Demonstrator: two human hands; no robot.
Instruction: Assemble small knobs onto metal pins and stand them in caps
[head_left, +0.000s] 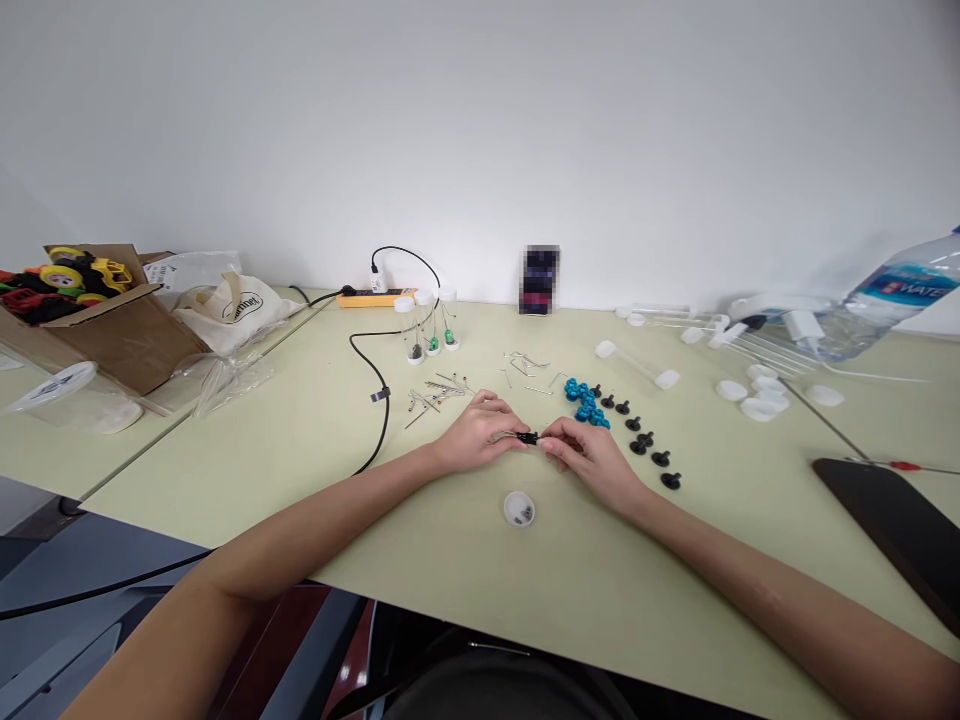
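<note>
Head view: both hands pinching one black part, its ends covered by fingers.
I record the left hand (480,437) and right hand (589,455) with fingertips drawn together on the black part (529,438), above the table (450,565) and beyond a white cap (519,509); its shape I cannot make out, nor the dark bits in the cap. A pixelated patch (540,280) obscures an upright object by the wall (480,130). Frame edges cut off the box (116,340) at left, the bottle (900,285) and a dark slab (892,530) at right. The tabletop is pale green, matt, with seams at both sides; the wall is plain white. Blue framing shows below, lower left.
</note>
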